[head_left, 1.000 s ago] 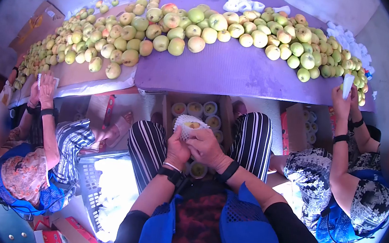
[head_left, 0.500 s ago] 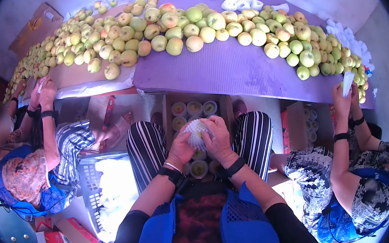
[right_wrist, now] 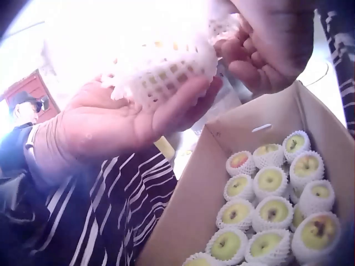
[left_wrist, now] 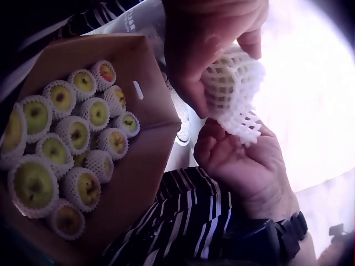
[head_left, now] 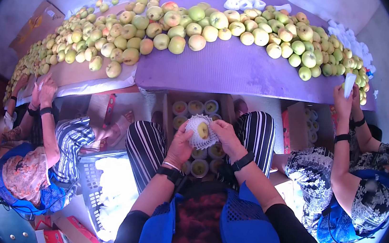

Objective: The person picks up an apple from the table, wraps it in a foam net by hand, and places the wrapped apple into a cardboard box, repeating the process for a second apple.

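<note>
A yellow-green apple [head_left: 203, 130] sits inside a white foam net sleeve [head_left: 195, 141], its bare end showing through the opening. My left hand [head_left: 180, 148] holds the sleeved apple from the left, palm and fingers around the net. At the sleeve's right edge, my right hand [head_left: 226, 137] pinches the net rim between thumb and fingers. The right wrist view shows the left hand [right_wrist: 138, 119] beneath the net. Below both hands stands a cardboard box [left_wrist: 158, 105] with rows of apples in foam nets [left_wrist: 77, 133].
A long heap of loose apples [head_left: 177, 44] spans the purple-covered table [head_left: 238, 76] ahead. Foam nets [head_left: 244, 2] lie at its back. People sit on either side, handling apples. A grey plastic basket [head_left: 89, 184] stands at the lower left.
The sleeved apple has turned so its bare end now faces up. My right hand has moved from beside the left hand to the net's right rim.
</note>
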Demonstrator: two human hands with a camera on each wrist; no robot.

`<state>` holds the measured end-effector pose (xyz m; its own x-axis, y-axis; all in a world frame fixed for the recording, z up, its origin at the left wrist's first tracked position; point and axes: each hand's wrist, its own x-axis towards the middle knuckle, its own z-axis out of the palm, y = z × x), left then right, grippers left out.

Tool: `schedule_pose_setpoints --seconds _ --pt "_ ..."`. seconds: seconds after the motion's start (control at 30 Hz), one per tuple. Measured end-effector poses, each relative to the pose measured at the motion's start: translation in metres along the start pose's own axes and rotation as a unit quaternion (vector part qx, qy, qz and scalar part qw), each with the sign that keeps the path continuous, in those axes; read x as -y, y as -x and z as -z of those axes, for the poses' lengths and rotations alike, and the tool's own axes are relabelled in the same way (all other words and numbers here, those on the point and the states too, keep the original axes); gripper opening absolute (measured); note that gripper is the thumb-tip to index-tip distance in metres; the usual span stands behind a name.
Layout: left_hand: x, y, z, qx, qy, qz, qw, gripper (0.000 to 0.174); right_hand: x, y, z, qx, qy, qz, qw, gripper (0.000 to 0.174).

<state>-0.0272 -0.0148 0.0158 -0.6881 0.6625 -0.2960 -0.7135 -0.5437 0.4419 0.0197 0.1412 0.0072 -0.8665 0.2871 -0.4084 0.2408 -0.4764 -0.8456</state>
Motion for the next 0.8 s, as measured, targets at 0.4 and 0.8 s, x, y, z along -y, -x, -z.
schedule_pose_setpoints --seconds 0.4,0.8 --pt "0.004 -0.008 0.007 0.022 0.112 0.041 0.993 0.048 -0.002 0.003 -0.004 0.064 -0.281 -0.074 0.955 0.009" --pt "0.001 -0.006 0.007 -0.007 0.138 0.092 0.986 0.054 -0.016 0.000 0.005 0.008 0.166 0.048 0.985 0.034"
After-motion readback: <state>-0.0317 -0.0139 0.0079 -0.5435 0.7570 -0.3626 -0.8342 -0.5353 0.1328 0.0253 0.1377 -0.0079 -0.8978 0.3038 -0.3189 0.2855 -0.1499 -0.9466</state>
